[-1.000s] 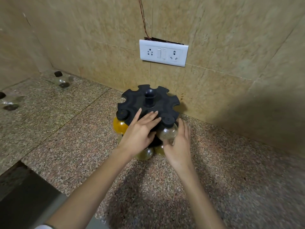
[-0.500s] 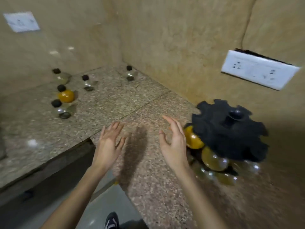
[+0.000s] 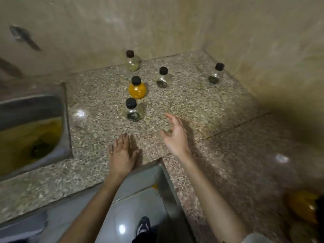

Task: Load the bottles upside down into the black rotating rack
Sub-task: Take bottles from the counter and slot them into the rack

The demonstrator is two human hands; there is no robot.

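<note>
Several small round bottles with black caps stand upright on the granite counter (image 3: 201,106). The nearest is a clear bottle (image 3: 132,110), with an orange bottle (image 3: 137,88) just behind it. Farther back stand a greenish bottle (image 3: 132,61), a clear bottle (image 3: 163,77) and another clear bottle (image 3: 216,74) near the right wall. My left hand (image 3: 121,155) lies flat and empty near the counter's front edge. My right hand (image 3: 175,135) hovers empty with fingers spread, right of the nearest bottle. The black rack is out of view; an orange bottle (image 3: 303,207) shows blurred at the right edge.
A steel sink (image 3: 64,123) with yellowish water is set into the counter at the left. Tiled walls meet in a corner behind the bottles. Below the counter's inner corner I see grey floor and a shoe (image 3: 142,225).
The view has swung left, away from the rack, to the standing bottles. Both hands left the rack and now hover empty over the counter, closer to the bottles.
</note>
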